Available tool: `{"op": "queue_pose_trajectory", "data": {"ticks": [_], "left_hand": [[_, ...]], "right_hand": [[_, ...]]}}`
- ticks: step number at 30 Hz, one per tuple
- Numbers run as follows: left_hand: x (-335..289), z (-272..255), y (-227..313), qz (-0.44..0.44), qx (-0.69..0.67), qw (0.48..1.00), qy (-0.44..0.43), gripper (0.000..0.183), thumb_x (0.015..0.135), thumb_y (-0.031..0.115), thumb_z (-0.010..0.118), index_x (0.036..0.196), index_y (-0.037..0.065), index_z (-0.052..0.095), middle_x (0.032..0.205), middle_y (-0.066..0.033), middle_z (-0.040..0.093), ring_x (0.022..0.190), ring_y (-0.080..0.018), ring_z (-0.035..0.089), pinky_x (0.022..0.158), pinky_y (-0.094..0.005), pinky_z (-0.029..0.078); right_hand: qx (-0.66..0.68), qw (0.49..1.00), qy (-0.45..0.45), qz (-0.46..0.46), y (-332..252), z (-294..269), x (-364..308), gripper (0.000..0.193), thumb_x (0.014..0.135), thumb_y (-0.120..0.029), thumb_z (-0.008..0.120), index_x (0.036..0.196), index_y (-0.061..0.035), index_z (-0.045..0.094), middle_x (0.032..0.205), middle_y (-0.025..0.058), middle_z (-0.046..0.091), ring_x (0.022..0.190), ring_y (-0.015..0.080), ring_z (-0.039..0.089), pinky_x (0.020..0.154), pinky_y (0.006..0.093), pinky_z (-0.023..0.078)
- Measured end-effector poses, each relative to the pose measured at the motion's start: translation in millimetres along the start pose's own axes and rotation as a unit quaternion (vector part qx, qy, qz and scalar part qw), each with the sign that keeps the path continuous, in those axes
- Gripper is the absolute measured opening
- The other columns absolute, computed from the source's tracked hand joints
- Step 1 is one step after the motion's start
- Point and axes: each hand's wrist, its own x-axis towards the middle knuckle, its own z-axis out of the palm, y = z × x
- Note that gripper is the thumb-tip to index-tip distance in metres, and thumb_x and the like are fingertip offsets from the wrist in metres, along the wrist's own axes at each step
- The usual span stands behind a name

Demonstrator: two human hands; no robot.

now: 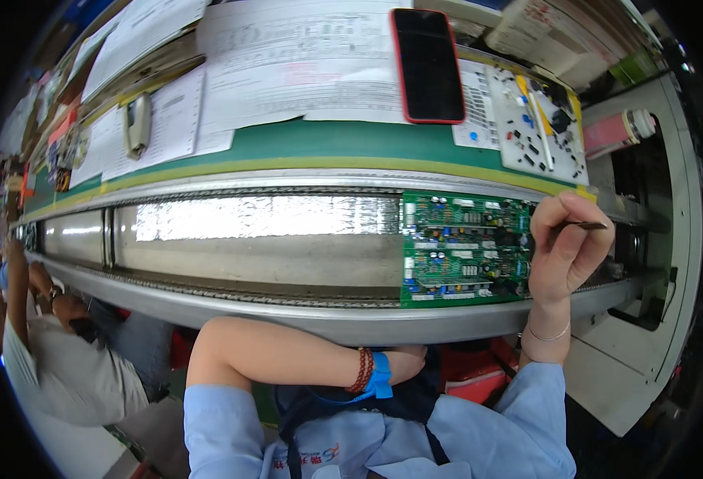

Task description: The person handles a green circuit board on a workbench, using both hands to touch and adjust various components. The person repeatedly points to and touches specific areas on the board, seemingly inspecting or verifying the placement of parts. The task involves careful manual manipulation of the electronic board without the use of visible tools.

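Observation:
My right hand [568, 246] is raised over the right end of the green circuit boards [467, 249]. Its fingers are closed round a thin, dark, pointed tool [584, 226], whose exact kind I cannot make out. The boards lie across the conveyor rails, filled with small white, blue and black components; my hand covers part of their right edge. My left forearm crosses in front of my body, with a beaded bracelet and a blue wrist strap [380, 375] on it. My left hand [407, 364] rests low by the near rail, fingers mostly hidden.
Beyond the far rail [287, 180] lie printed papers [287, 72], a red-cased phone [428, 68] and a white tray [501, 92] of loose components. A pink bottle [619, 132] stands at the right. At the far left, another person [88, 359] sits beside the conveyor.

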Motion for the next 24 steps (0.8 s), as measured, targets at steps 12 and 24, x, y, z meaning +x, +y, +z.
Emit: {"op": "queue_pose_trajectory", "data": {"ticks": [12, 24], "left_hand": [[33, 12, -25, 0.126, 0.039, 0.989, -0.073, 0.023, 0.080, 0.019, 0.054, 0.097, 0.012, 0.068, 0.109, -0.0144, 0.060, 0.098, -0.0305, 0.058, 0.078, -0.0549, 0.045], [-95, -209, -73, -0.068, -0.020, 0.824, 0.562, 0.009, 0.076, 0.013, 0.057, 0.079, 0.006, 0.055, 0.077, -0.0064, 0.053, 0.067, -0.0192, 0.055, 0.051, -0.0308, 0.046]], "right_hand": [[-0.133, 0.928, -0.346, 0.030, -69, 47, 25, 0.051, 0.072, -0.003, 0.068, 0.121, -0.0010, 0.054, 0.061, 0.0063, 0.053, 0.046, 0.0168, 0.052, 0.046, 0.0283, 0.040], [-0.254, 0.946, -0.170, 0.110, -42, -8, 14, 0.011, 0.084, -0.007, 0.059, 0.093, -0.0006, 0.059, 0.068, 0.0133, 0.058, 0.060, 0.0198, 0.057, 0.058, 0.0300, 0.045]]}}
